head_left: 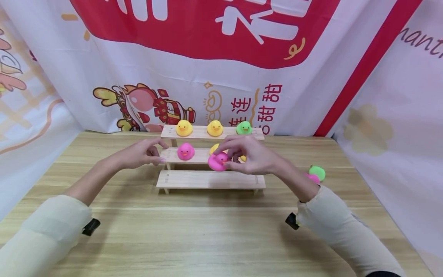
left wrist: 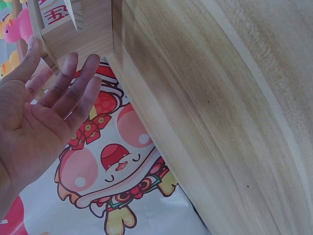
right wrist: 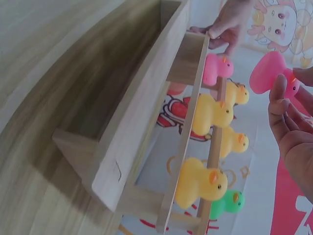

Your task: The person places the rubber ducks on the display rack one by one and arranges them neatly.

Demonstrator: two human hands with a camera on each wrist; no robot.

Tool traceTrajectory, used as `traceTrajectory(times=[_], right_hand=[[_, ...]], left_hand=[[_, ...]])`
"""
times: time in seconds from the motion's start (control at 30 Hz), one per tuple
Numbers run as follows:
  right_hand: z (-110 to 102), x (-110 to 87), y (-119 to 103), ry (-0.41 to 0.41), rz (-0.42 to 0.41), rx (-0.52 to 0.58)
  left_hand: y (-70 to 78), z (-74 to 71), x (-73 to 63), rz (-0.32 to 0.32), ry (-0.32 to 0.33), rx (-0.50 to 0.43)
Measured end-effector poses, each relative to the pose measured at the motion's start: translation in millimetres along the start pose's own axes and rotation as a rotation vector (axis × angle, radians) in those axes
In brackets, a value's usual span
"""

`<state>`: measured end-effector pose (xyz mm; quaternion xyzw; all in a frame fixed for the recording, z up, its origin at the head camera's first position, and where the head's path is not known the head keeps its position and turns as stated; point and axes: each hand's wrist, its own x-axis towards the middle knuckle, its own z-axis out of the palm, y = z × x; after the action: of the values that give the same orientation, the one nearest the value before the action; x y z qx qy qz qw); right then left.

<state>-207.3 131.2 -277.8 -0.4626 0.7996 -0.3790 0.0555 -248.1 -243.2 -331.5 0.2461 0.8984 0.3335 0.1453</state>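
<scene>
Cream sleeves nearest; your right hand (head_left: 254,157) pinches a pink rubber duck (head_left: 217,161), left hand (head_left: 140,154) loose, seemingly touching the three-tier wooden shelf (head_left: 211,179): a bump topples neighbouring ducks.

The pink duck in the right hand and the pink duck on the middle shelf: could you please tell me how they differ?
The pink duck in the right hand is pinched in the fingers and held in the air in front of the wooden rack; the pink duck on the middle shelf stands untouched on its step. The held one is tilted; the shelved one sits upright, facing forward. Both are pink with orange beaks.
</scene>
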Motion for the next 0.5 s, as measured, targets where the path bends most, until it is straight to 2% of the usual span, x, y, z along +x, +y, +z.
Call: traceTrajectory(times=[0.17, 0.5], right_hand=[[12, 8.7, -2, -0.015, -0.01, -0.013], [43, 26.8, -4, -0.03, 0.049, -0.085]], left_hand=[[-0.5, 0.0, -0.3, -0.002, 0.006, 0.014], [-0.8, 0.9, 0.0, 0.008, 0.009, 0.004]])
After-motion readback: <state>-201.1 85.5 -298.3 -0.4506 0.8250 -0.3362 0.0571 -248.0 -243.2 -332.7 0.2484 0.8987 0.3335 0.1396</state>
